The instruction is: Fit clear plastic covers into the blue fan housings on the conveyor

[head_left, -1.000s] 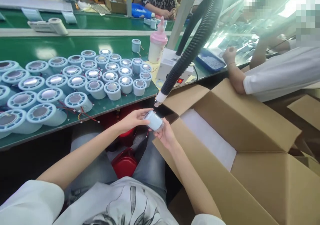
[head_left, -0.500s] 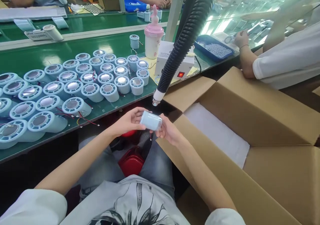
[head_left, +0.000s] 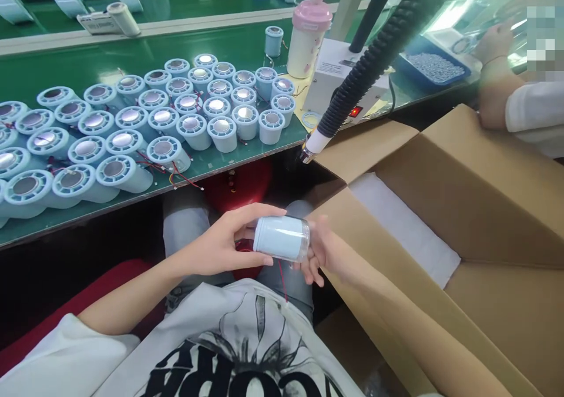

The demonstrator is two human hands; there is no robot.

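A light-blue cylindrical housing (head_left: 279, 238) with a clear cap at its right end lies on its side above my lap, a thin red wire hanging below it. My left hand (head_left: 229, 241) grips it from the left, thumb beneath and fingers along the top. At the clear end is my right hand (head_left: 318, 250), slightly blurred, its fingers loosely spread; whether they touch the cap I cannot tell. Many similar light-blue housings (head_left: 191, 128) stand in rows on the green bench (head_left: 238, 165), with silvery round tops and some loose red wires.
A black corrugated hose (head_left: 355, 88) with a metal tip hangs ahead, by a white box (head_left: 335, 86) with a lit red switch. An open carton (head_left: 396, 256) stands at right. Beyond are a pink-lidded cup (head_left: 304, 39), a blue tray (head_left: 434, 65) of small pieces, and another person's arm (head_left: 497, 91).
The housing and my hands have come nearer and lower. My right hand's fingers have loosened from the clear end, while my left hand keeps its grip. The view has shifted.
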